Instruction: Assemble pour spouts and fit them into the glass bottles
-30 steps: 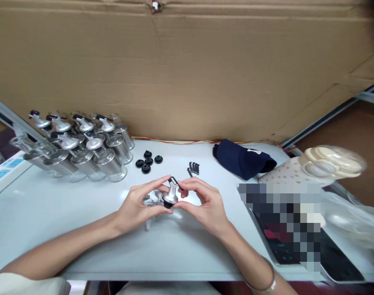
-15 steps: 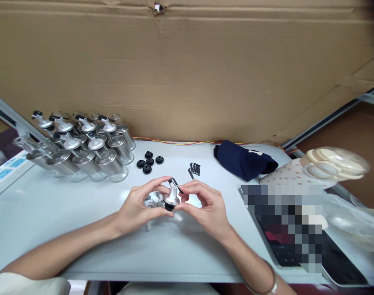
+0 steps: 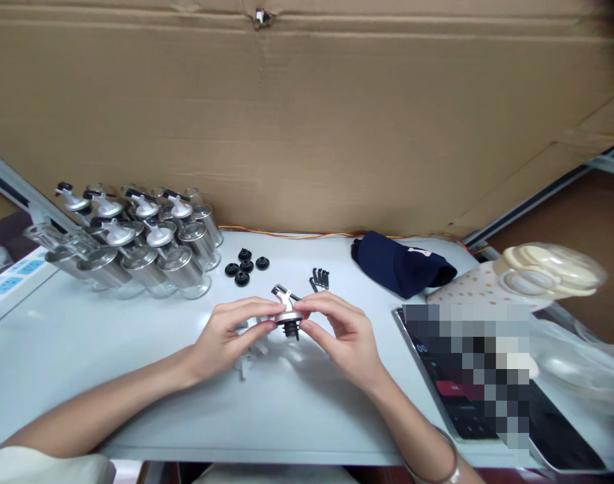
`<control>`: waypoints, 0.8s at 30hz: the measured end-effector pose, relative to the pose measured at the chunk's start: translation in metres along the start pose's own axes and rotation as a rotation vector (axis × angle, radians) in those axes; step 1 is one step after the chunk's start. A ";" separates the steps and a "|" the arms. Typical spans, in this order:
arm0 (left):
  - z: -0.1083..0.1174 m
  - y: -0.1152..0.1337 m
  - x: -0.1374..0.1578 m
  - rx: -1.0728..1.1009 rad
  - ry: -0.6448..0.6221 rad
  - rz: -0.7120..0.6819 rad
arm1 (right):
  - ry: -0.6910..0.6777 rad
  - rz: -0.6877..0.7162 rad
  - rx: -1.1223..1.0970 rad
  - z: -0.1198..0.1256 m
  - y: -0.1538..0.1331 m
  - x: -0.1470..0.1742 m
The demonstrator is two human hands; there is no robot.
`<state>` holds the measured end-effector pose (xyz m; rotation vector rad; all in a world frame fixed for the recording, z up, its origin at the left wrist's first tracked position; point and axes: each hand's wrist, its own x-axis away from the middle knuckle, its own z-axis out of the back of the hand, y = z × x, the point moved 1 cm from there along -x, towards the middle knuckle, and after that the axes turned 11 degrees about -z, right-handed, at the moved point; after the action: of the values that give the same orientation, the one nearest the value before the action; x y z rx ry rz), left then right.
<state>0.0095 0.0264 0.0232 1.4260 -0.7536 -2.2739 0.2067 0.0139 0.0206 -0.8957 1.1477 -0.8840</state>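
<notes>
Between my two hands is a silver pourer stopper (image 3: 289, 316) with a black lever on top and a black ribbed plug pointing down. My left hand (image 3: 234, 336) pinches its disc from the left, thumb below and fingers above. From the other side my right hand (image 3: 344, 336) grips the same disc with thumb and fingertips. Partly hidden behind my left hand, some silver spout parts (image 3: 245, 363) lie on the table. Beyond my hands are several black ribbed plugs (image 3: 245, 266) and, to their right, several small black levers (image 3: 320, 277).
Glass bottles with metal sleeves (image 3: 173, 269), some topped with pourers, stand at the left beside a power strip (image 3: 12, 282). A navy cap (image 3: 398, 262), a dotted bottle (image 3: 468, 286) and a dark tablet (image 3: 468, 430) lie on the right. Cardboard (image 3: 307, 134) closes off the back.
The pourer stopper has turned more upright, its plug now facing down in full view. My left fingers have come in from around it to pinch its disc; my right fingers have left the lever's end.
</notes>
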 end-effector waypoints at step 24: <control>0.013 0.011 -0.016 -0.567 -0.311 -0.388 | -0.008 -0.114 -0.086 -0.008 0.006 0.004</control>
<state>0.0052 0.0302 0.0457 1.0222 0.1280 -2.7324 0.2006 0.0116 0.0127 -1.0427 1.1428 -0.9282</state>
